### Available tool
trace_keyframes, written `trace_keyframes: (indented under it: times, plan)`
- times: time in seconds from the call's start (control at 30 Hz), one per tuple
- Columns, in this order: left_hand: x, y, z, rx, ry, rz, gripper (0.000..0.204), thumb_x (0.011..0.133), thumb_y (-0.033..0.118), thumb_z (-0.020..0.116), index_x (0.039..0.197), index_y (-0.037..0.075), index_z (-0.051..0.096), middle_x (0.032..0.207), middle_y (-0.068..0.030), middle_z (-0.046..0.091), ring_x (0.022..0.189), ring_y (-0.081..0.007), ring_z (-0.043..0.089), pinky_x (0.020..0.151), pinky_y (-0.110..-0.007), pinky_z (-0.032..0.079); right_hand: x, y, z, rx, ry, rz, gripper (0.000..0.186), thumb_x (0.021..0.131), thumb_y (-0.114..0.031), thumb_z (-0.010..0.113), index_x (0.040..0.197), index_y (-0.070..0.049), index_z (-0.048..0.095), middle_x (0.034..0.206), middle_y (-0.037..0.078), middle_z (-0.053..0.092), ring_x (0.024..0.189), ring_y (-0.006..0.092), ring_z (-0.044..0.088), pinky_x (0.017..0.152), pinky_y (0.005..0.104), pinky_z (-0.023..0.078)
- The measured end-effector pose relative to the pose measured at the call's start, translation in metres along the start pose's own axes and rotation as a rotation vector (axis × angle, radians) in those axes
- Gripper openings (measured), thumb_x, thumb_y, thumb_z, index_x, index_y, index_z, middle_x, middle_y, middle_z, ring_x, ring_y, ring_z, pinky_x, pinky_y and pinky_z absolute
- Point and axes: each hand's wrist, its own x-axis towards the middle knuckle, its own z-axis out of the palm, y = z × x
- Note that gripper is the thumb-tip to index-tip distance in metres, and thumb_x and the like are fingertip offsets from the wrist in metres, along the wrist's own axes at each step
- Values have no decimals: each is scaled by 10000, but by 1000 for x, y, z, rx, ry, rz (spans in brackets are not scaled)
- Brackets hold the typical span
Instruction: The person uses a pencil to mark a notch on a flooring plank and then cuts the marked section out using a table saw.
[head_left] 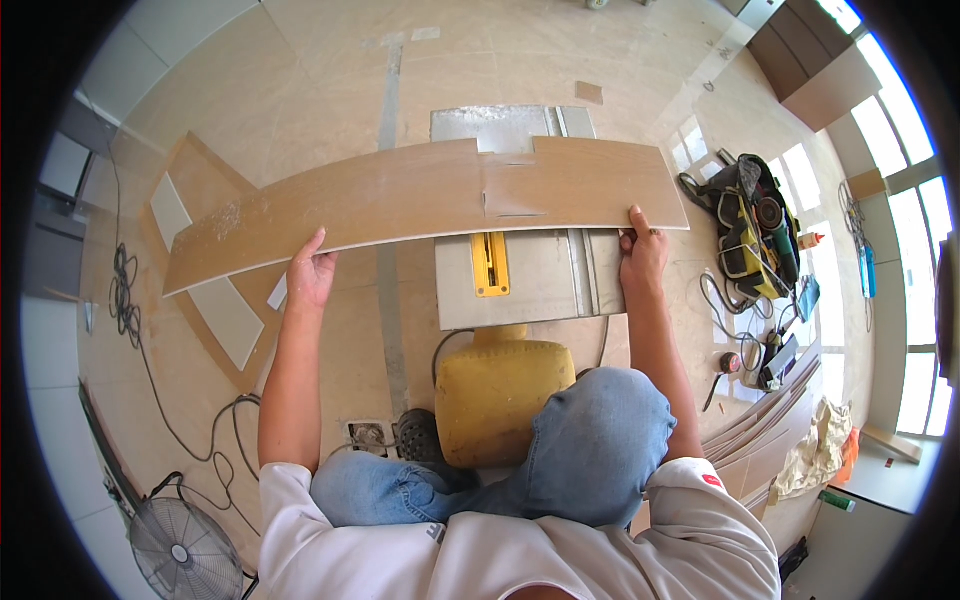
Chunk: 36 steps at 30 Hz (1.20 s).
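A long wood-coloured board (400,195) spans in front of me, held by both hands along its near edge. My left hand (311,272) grips it left of the middle, thumb on top. Near the right end, my right hand (643,250) grips it the same way. The board has a notch cut in its far edge and slits around its middle. Beneath it stands a table saw (540,275) with a grey metal top and a yellow insert (490,265); the board covers part of that top. Whether the board touches the saw, I cannot tell.
A yellow plastic stool (505,400) or housing stands between my legs and the saw. Right of it lie a tool bag (755,230), a tape measure (730,362) and stacked strips (765,415). Left are board offcuts (225,320), a cable (125,290) and a fan (185,550).
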Motion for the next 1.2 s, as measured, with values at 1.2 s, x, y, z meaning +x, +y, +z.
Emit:
trace_keyframes:
  times: [1.2]
  plan:
    - [-33,2,-1,2,7,-17,276,902,-14,607,1173,22,574,1147,-94,626,1058,-213,619,910,-355,559,-19,-6,-16,-22,10,57,119,878,-115,699,851,-87,587,742,-12,555,551,69,431,455,224,301]
